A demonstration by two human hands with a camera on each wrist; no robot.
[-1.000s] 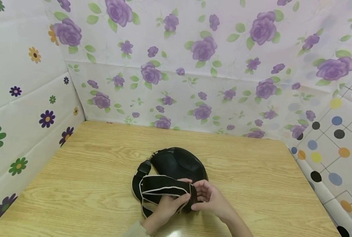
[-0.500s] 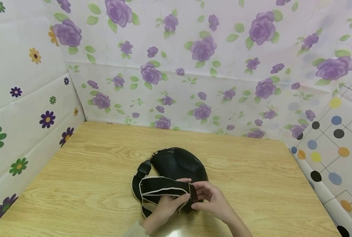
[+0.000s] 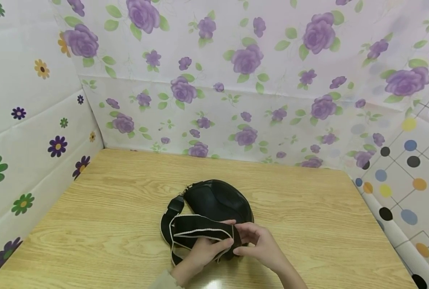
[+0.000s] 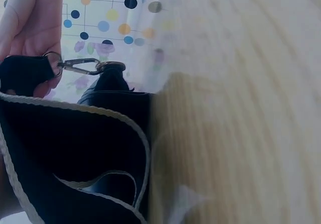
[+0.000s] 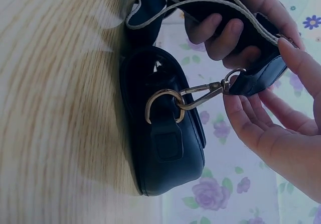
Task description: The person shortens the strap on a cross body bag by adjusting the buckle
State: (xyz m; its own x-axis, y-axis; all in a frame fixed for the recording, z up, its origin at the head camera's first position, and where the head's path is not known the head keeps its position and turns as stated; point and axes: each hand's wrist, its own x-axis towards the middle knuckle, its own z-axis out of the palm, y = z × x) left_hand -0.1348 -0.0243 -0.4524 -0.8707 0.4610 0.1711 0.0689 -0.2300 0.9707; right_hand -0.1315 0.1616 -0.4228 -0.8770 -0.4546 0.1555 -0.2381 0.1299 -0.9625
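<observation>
A black half-moon shoulder bag (image 3: 214, 200) lies on the wooden table, its wide strap (image 3: 200, 222) with pale edging folded in loops in front of it. My left hand (image 3: 208, 249) grips the folded strap, thumb in front and fingers behind. Just right of it, my right hand (image 3: 261, 245) pinches the strap's leather end tab (image 5: 261, 78) between thumb and fingers. From that tab a metal snap hook (image 5: 215, 87) runs to the gold ring (image 5: 148, 111) on the bag's side and is linked through it. In the left wrist view, strap loops (image 4: 75, 133) cover most of the left hand.
The wooden table (image 3: 109, 208) spreads out around the bag. A rose-patterned cloth (image 3: 214, 120) stands behind it, a flowered cloth (image 3: 37, 160) along the left side and a dotted cloth (image 3: 398, 180) along the right.
Both hands keep nearly the same place. The right hand has shifted very slightly toward the body, and the strap's end has tilted a little. The bag has not moved.
</observation>
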